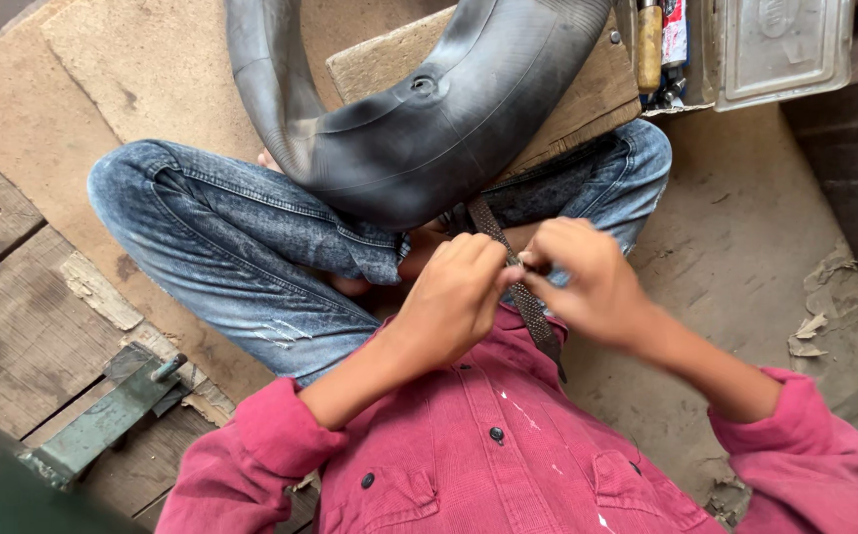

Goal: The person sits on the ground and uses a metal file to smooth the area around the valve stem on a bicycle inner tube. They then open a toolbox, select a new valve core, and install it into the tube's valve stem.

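Observation:
I sit cross-legged in blue jeans and a red shirt, looking down at my lap. My left hand (454, 297) and my right hand (587, 282) meet just above my lap, fingers pinched together on a small item I cannot make out. A rough dark file (533, 316) lies between the two hands, running from my knee towards my shirt. A black rubber inner tube (429, 119) with its valve hole on top rests across my legs and a wooden board (587, 99).
A metal box lid (780, 44) and a compartment with a wooden-handled tool (649, 44) stand at the top right. A green metal bracket (103, 420) lies on the wooden planks at the lower left. Sheets of cardboard (132, 69) cover the floor behind my legs.

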